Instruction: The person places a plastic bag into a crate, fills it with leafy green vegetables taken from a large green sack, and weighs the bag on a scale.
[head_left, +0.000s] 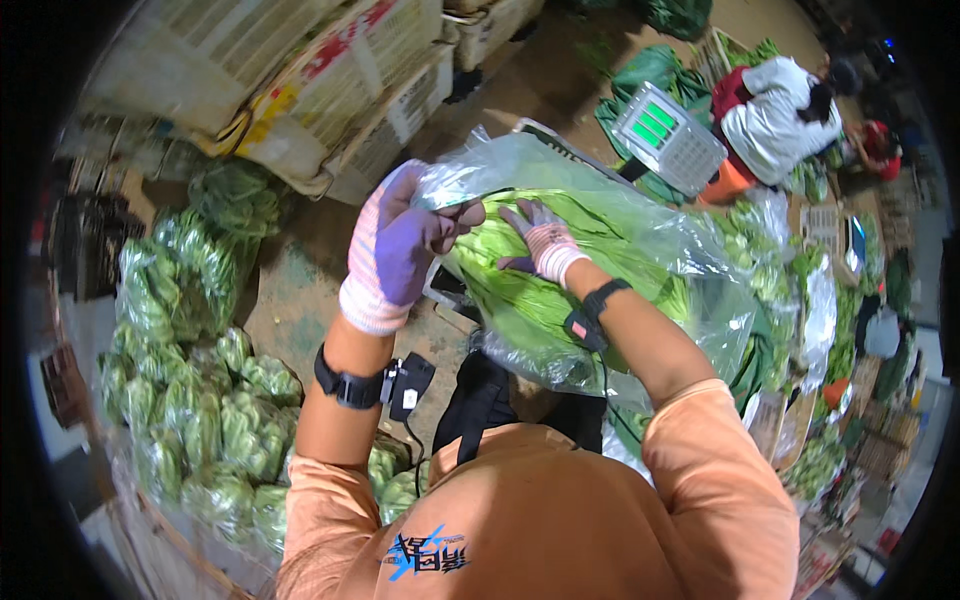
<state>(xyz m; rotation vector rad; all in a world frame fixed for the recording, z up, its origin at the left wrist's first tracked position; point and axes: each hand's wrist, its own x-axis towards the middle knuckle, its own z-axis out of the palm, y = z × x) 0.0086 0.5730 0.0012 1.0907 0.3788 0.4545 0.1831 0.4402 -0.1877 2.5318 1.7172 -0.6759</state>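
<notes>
A clear plastic bag (697, 255) full of green leafy vegetables (517, 285) lies in front of me, its mouth towards the left. Gloved in purple and pink, my left hand (409, 244) grips the bag's edge at that mouth. My right hand (540, 240), in a matching glove, rests on the leaves with its fingers spread. Beneath the bag, mostly covered by it, shows part of a weighing scale's platform (450, 289). The scale's display head (667, 139), with green lit panels, stands just beyond the bag.
Bagged vegetables (187, 405) are heaped on the left. Large taped foam boxes (330, 82) stand at the upper left. A person in a white top (780, 112) sits at the upper right, near a green sack (649, 71). More vegetables (757, 247) lie along the right.
</notes>
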